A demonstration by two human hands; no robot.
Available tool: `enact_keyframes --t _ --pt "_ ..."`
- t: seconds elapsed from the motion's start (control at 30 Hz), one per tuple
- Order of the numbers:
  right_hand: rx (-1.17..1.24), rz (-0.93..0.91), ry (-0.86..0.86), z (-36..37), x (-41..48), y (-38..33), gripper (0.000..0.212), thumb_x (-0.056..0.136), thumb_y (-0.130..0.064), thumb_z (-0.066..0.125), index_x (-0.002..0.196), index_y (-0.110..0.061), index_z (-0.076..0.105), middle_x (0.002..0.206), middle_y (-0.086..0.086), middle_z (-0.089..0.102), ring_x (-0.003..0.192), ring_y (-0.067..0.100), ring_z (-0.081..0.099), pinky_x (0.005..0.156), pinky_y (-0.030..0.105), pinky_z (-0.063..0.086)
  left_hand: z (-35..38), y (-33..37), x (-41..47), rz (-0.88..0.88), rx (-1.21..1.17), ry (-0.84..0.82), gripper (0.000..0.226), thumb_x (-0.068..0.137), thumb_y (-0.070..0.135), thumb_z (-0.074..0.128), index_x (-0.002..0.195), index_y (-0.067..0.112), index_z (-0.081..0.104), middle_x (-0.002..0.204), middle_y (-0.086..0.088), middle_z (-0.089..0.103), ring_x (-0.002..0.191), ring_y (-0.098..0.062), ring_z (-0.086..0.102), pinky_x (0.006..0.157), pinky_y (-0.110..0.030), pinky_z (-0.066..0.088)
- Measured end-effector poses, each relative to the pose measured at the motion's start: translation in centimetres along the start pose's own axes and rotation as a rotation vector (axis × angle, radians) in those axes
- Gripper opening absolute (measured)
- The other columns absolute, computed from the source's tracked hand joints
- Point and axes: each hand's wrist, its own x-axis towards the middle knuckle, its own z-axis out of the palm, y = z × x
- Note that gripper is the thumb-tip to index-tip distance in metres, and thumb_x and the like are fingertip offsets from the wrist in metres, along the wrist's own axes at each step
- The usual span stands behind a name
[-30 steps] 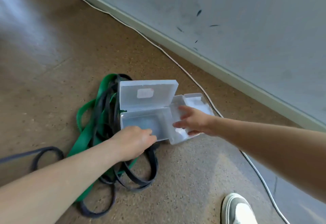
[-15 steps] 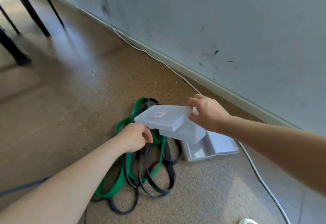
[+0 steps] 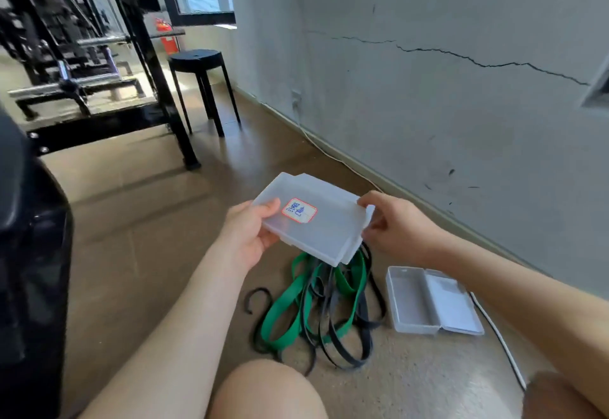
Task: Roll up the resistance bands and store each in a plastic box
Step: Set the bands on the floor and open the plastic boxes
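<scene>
A translucent plastic box (image 3: 324, 227) with a red-edged label on its lid is held in the air above the floor. My left hand (image 3: 250, 237) grips its left end, thumb on the lid. My right hand (image 3: 392, 227) pinches its right end. Below it, a green resistance band (image 3: 286, 300) and a black resistance band (image 3: 342, 349) lie tangled together on the floor. A second plastic box (image 3: 428, 301) lies open and empty on the floor to the right of the bands.
A white cable (image 3: 504, 346) runs along the grey wall (image 3: 428, 89) and past the open box. A black stool (image 3: 201, 85) and a black gym rack (image 3: 99, 72) stand farther back. A dark object (image 3: 29, 254) fills the left edge. My knees show at the bottom.
The box was open on the floor a second ago. Both hands have closed it and lifted it up; the view has risen from the floor to the room.
</scene>
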Motion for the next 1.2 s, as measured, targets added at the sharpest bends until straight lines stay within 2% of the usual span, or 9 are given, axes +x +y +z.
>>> enact_keyframes --t 0.13,0.33,0.43,0.57,0.77,0.93,1.07,1.13,1.2 --pt "0.229 0.084 -0.204 3.8 -0.7 -1.7 0.053 0.089 -0.008 0.064 0.136 -0.024 0.048 0.132 0.003 0.054 0.096 0.02 0.067 0.08 0.034 0.058 -5.8 0.4 -1.5 -0.009 0.023 0.096 0.024 0.088 0.004 0.064 0.112 0.005 0.062 0.092 -0.008 0.071 0.077 -0.021 0.069 0.056 -0.03 0.056" --pt "0.322 0.181 -0.387 15.7 -0.5 -4.2 0.057 0.094 -0.014 0.06 0.145 -0.024 0.037 0.141 0.009 0.045 0.09 0.03 0.068 0.076 0.042 0.059 -14.9 -3.6 -0.6 -0.159 0.041 0.306 0.034 0.088 0.003 0.065 0.12 0.002 0.055 0.085 -0.006 0.066 0.068 -0.016 0.067 0.06 -0.031 0.053" --pt "0.273 0.193 -0.442 21.7 0.2 -4.2 0.063 0.092 -0.014 0.062 0.148 -0.023 0.034 0.143 0.011 0.045 0.095 0.026 0.064 0.084 0.04 0.057 -18.3 -7.2 1.1 -0.245 0.026 0.431 0.028 0.091 -0.001 0.059 0.117 0.0 0.05 0.092 -0.012 0.062 0.086 -0.021 0.062 0.08 -0.033 0.049" --pt "0.228 0.195 -0.5 27.7 0.3 -2.9 0.068 0.089 -0.012 0.064 0.149 -0.02 0.032 0.14 0.014 0.051 0.101 0.02 0.056 0.089 0.028 0.043 -21.9 -11.8 3.5 -0.367 -0.079 0.534 0.007 0.094 -0.002 0.054 0.1 -0.003 0.053 0.101 -0.017 0.058 0.09 -0.024 0.058 0.088 -0.036 0.049" --pt "0.082 0.194 -0.59 33.2 1.9 0.1 0.078 0.087 -0.011 0.06 0.153 -0.024 0.02 0.149 0.007 0.041 0.132 0.023 0.047 0.104 0.022 0.032 -25.3 -15.4 7.7 -0.311 -0.274 0.573 0.055 0.091 -0.005 0.056 0.141 0.009 0.038 0.134 -0.016 0.051 0.115 -0.027 0.056 0.084 -0.034 0.051" --pt "-0.193 0.15 -0.549 35.5 4.2 2.9 0.079 0.088 -0.024 0.058 0.154 -0.029 0.015 0.152 0.007 0.033 0.139 0.03 0.031 0.114 0.035 0.025 -26.6 -17.6 9.7 -0.268 -0.333 0.535 0.055 0.094 -0.01 0.046 0.14 0.02 0.04 0.104 -0.003 0.06 0.107 -0.024 0.056 0.091 -0.036 0.049" --pt "-0.368 0.344 -0.608 35.1 5.0 7.3 0.081 0.09 -0.029 0.047 0.153 -0.038 -0.003 0.157 0.008 0.017 0.143 0.036 0.014 0.114 0.05 0.028 -27.7 -19.8 11.5 -0.212 -0.445 0.524 0.056 0.094 -0.012 0.041 0.14 0.02 0.043 0.124 -0.006 0.06 0.109 -0.02 0.059 0.082 -0.032 0.05" --pt "-0.389 0.303 -0.697 35.5 4.8 8.5 0.081 0.092 -0.024 0.045 0.154 -0.033 -0.006 0.154 0.008 0.026 0.143 0.034 0.019 0.118 0.045 0.02 -27.4 -21.0 12.3 -0.222 -0.367 0.542 0.051 0.092 -0.012 0.046 0.134 0.017 0.048 0.127 -0.007 0.06 0.105 -0.02 0.062 0.079 -0.031 0.052" --pt "-0.355 0.284 -0.712 36.2 4.4 8.8 0.083 0.09 -0.018 0.044 0.155 -0.032 -0.005 0.149 0.005 0.034 0.145 0.031 0.017 0.117 0.042 0.023 -26.9 -21.7 12.8 -0.254 -0.044 0.636 0.052 0.087 -0.004 0.062 0.132 0.017 0.049 0.123 -0.006 0.061 0.104 -0.023 0.063 0.082 -0.034 0.053"
